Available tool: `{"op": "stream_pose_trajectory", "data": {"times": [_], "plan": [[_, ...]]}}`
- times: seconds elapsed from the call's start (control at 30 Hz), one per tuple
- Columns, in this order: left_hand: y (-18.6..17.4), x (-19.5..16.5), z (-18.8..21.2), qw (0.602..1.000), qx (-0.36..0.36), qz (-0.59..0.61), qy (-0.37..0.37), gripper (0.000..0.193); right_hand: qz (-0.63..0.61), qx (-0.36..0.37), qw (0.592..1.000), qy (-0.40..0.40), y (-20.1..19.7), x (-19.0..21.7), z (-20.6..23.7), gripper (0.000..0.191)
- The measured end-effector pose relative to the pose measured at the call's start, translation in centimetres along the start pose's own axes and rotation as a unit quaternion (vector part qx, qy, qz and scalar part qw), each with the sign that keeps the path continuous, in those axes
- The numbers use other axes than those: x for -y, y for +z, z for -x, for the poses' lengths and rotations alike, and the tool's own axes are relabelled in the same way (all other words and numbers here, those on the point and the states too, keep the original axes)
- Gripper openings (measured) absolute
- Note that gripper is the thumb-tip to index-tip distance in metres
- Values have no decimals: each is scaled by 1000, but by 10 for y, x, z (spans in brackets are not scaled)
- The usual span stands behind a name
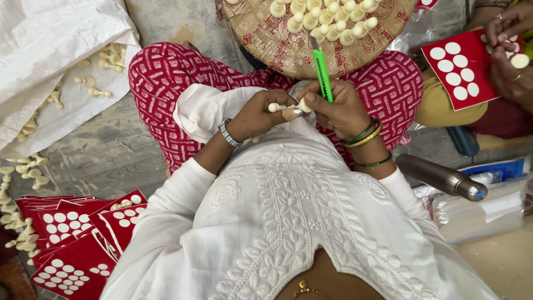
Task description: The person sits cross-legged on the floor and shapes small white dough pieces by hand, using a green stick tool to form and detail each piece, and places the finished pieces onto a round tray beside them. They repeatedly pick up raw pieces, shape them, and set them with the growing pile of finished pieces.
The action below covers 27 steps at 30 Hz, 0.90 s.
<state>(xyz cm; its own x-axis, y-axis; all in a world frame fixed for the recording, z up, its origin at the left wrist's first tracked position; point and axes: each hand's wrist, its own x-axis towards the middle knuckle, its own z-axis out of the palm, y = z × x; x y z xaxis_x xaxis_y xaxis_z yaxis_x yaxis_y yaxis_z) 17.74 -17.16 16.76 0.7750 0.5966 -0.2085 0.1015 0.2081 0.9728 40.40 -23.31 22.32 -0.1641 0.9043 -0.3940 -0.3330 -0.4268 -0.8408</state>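
A round woven tray (266, 41) rests on the lap, and rows of cream pegs (327, 22) stand upright on it. At the left, a white sack (50, 61) lies on the grey floor (111, 155), with loose cream pieces (94, 83) scattered along its edge. Below it, a spread of red cards (72, 250) with white dots overlaps on the floor, and more cream pieces (16, 216) lie in a line just beside them. At the right, a steel bottle (441, 178) lies on its side near a stack of clear plastic bags (483, 214). Another person at the upper right holds a red card (461, 69) with white dots.
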Motion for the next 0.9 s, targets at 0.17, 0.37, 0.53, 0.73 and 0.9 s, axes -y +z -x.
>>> {"op": "stream_pose_trajectory", "data": {"times": [0.17, 0.37, 0.53, 0.73, 0.9], "plan": [[0, 2, 1, 998, -16, -28, 53, 23, 4, 6, 1000, -17, 0, -2, -1, 17], [-1, 18, -3, 992, -56, -50, 103, 21, 127, -29, 985, -109, -3, -5, -7, 17], [-10, 40, -13, 964, -258, -9, 56, 19, 198, -67, 941, -266, -8, -18, -9, 32], [-15, 45, -20, 945, -314, -30, 85, 36, 315, -88, 923, -201, -4, -31, 3, 31], [-25, 37, -16, 957, -262, -64, 105, 36, 336, -70, 913, -220, -1, -23, 5, 29]]}}
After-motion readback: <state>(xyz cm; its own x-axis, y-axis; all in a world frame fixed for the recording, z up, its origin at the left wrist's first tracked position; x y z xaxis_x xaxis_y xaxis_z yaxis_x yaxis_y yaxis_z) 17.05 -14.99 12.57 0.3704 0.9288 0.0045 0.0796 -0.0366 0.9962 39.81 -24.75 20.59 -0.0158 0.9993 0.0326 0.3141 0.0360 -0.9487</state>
